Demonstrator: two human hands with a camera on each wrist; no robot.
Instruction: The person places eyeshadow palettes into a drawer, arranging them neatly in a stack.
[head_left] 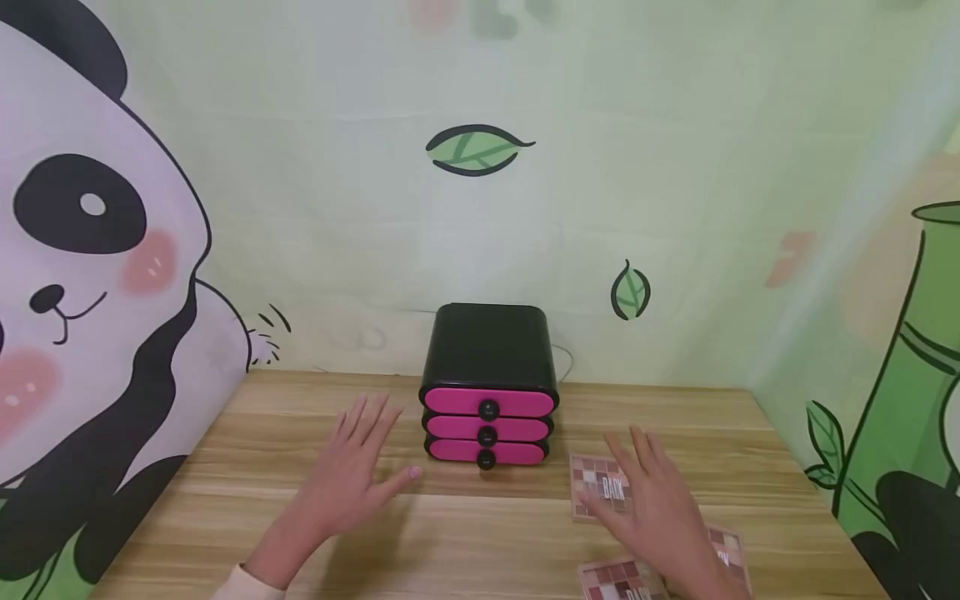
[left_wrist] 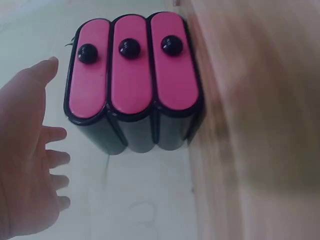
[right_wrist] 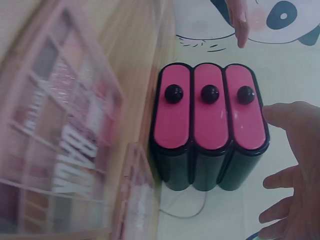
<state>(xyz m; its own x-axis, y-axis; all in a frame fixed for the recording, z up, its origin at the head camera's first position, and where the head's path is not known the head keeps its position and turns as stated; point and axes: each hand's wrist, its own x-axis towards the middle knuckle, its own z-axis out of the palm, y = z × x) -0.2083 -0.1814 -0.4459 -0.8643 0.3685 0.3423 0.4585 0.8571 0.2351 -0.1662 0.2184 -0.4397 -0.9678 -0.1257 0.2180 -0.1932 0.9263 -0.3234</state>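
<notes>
A black drawer box [head_left: 491,346] with three pink drawer fronts and round black knobs stands at the back middle of the table, its drawers closed. Left of it, my left hand [head_left: 348,475] is held with fingers spread and nothing in it. On the other side my right hand [head_left: 660,508] has its fingers extended, also holding nothing; it overlaps the eyeshadow palettes in the head view. One palette [head_left: 592,487] lies just right of the box. Nearer the front edge is a second palette [head_left: 618,579], and a third [head_left: 731,550] is partly hidden behind my right wrist.
The wooden table [head_left: 480,533] meets a printed cloth backdrop [head_left: 345,208] with a panda at left and bamboo at right. A thin cord [head_left: 570,362] curves out behind the drawer box on its right.
</notes>
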